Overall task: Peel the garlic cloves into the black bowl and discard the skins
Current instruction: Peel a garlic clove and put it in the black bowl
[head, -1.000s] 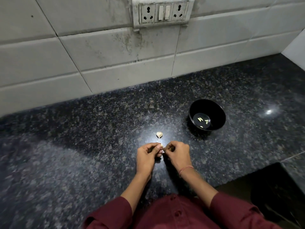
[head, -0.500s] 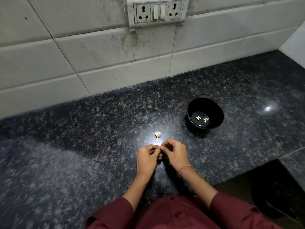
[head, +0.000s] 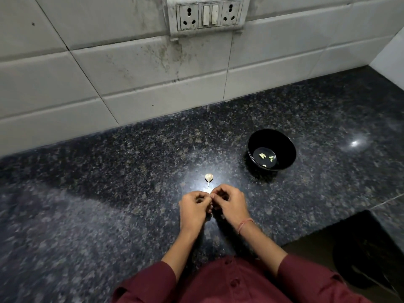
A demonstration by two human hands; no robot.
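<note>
A: Fingers (head: 203, 195), how are they set?
B: Curled on both; left hand (head: 194, 207) and right hand (head: 230, 204) are met, a tiny pale bit (head: 210, 194) pinched between them.
A: And the garlic?
B: One unpeeled piece (head: 209, 177) is laid on the tabletop (head: 109, 193) just beyond; peeled cloves (head: 262, 155) are seen in the black bowl (head: 285, 144), farther right.

No readable text, labels, brands or numbers anywhere; socket panel (head: 208, 15) on wall unmarked.

Far wall: white tiled wall (head: 131, 73), streaked with grime | socket panel (head: 208, 15) mounted high at centre | worktop (head: 98, 215): dark speckled stone, glossy | bright glare spot (head: 354, 143) at right
</note>
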